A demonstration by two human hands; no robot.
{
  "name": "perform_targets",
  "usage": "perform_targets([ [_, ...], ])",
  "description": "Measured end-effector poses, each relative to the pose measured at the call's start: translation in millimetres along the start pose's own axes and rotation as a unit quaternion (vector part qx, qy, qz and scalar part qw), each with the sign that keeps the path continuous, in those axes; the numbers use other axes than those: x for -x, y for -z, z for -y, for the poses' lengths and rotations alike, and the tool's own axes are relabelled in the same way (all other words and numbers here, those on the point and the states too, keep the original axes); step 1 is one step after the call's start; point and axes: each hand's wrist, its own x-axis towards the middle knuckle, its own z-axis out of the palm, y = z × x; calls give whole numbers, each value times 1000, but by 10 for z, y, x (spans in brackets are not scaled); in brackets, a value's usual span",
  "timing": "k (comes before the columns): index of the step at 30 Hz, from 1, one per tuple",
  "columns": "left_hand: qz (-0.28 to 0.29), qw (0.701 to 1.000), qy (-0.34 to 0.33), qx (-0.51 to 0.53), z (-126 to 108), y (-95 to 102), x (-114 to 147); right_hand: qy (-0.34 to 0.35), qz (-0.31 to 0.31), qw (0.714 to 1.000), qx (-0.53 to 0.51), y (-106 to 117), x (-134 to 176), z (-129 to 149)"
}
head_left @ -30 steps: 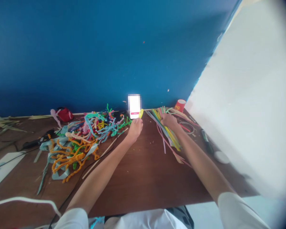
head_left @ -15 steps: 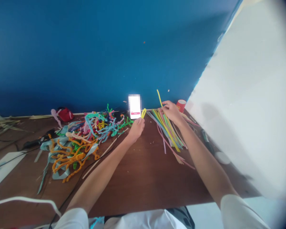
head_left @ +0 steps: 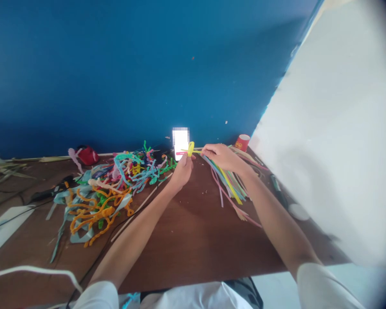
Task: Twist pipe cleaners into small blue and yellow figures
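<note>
My left hand (head_left: pixel 182 171) pinches a thin yellow strip that is bent into an upright loop (head_left: pixel 191 147) above the fingertips. A straight yellow strip (head_left: pixel 197 151) runs sideways across the loop, its free end sticking out to the left. Whether it passes through the loop or beside it, I cannot tell. My right hand (head_left: pixel 221 157) has its fingers closed on the right part of this straight strip. Beneath the right hand lies a bundle of long coloured strips (head_left: pixel 227 176), partly covered by the hand. A lit phone (head_left: pixel 180 139) stands just behind my left hand.
To the left lies a tangled pile of bent fuzzy pipe cleaners (head_left: pixel 141 169), with orange ones (head_left: pixel 96 210) in front. A red paper cup (head_left: pixel 242 142) stands at the back right, by the white wall (head_left: pixel 334 107). A black cable (head_left: pixel 106 244) crosses the table.
My right hand has moved left and slightly down, bringing the yellow strip from nearly upright to level across the loop. My left hand has stayed almost in place.
</note>
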Motion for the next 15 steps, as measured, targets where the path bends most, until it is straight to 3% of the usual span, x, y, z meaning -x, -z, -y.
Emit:
perform_targets([
  [5,39,999,11,33,-45,27,-15,-34,49,998,-27,-99,-52,-107],
  [9,28,999,8,24,-42,22,-34,-39,14,998,-44,-117,-50,-87],
  [15,12,999,36,37,-78,2,1,-14,11,1000,-24,-159,-53,-20],
])
